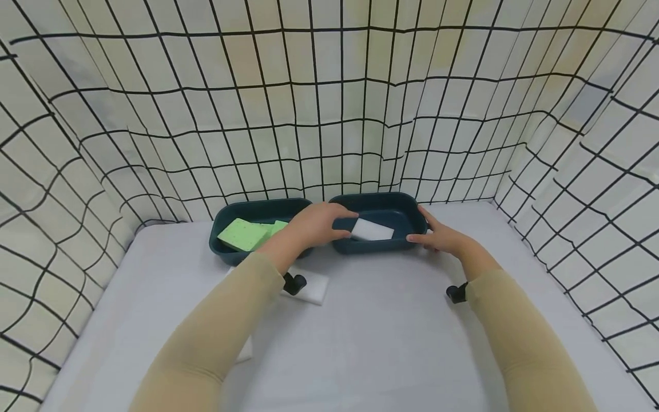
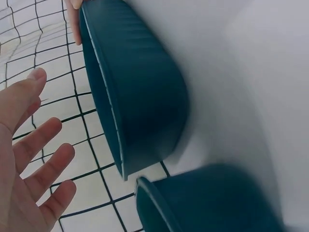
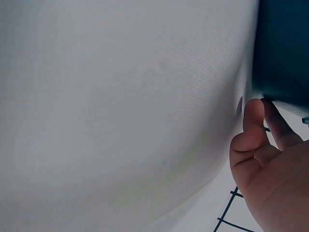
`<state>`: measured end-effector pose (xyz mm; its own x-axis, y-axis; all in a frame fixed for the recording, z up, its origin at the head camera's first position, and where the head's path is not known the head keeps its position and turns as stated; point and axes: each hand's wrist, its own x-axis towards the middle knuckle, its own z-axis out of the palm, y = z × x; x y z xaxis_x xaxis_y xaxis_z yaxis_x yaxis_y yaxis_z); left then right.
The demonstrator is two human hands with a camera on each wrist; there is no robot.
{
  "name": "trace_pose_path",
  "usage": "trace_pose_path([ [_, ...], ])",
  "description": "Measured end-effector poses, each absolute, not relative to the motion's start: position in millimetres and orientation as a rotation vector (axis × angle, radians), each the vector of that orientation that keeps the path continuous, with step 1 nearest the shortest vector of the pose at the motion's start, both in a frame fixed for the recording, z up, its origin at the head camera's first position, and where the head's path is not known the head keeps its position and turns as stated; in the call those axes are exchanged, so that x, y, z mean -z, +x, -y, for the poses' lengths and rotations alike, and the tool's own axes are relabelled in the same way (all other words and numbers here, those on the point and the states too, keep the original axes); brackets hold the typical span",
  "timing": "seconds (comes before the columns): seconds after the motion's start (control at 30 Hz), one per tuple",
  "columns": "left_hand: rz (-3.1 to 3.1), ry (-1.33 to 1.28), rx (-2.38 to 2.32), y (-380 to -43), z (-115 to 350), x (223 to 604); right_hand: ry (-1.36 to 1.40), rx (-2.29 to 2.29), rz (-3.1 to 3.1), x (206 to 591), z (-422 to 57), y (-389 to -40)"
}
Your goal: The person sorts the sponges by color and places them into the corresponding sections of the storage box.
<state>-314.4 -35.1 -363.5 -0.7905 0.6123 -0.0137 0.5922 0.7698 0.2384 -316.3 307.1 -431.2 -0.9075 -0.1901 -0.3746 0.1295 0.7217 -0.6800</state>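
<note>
A dark teal bin (image 1: 378,245) at the right holds a white sponge-like block (image 1: 372,230). My left hand (image 1: 319,223) is over this bin's left end, fingers spread and apart from the block in the head view; the left wrist view shows nothing in its palm. My right hand (image 1: 440,236) grips the bin's right end, thumb on the front wall and a finger at the rim. In the right wrist view its lower fingers (image 3: 248,140) are curled close under the bin. A second teal bin (image 1: 218,250) on the left holds green sponge-like blocks (image 1: 244,233).
Flat white pieces lie on the white table, one (image 1: 313,286) in front of the left bin and another (image 1: 245,350) partly hidden by the left sleeve. A white cloth wall with a black grid net (image 1: 329,126) stands behind the bins and along both sides.
</note>
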Motion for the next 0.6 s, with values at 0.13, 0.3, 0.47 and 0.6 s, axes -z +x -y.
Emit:
trace_pose_path([
  [0.13,-2.876,1.026,-0.298,-300.4,48.3,358.0,-0.054,1.018,-2.508,429.9,-306.3,-315.1],
  [0.3,-2.868,1.074,-0.289,-284.9,67.1,356.1,-0.054,1.026,-2.500,430.4,-307.4,-314.9],
  [0.47,-2.857,1.059,-0.281,-273.1,89.5,361.7,-0.059,1.018,-2.505,431.3,-308.3,-316.2],
  [0.6,-2.837,1.043,-0.289,-264.6,110.1,371.2,-0.058,1.006,-2.505,430.7,-306.6,-315.8],
])
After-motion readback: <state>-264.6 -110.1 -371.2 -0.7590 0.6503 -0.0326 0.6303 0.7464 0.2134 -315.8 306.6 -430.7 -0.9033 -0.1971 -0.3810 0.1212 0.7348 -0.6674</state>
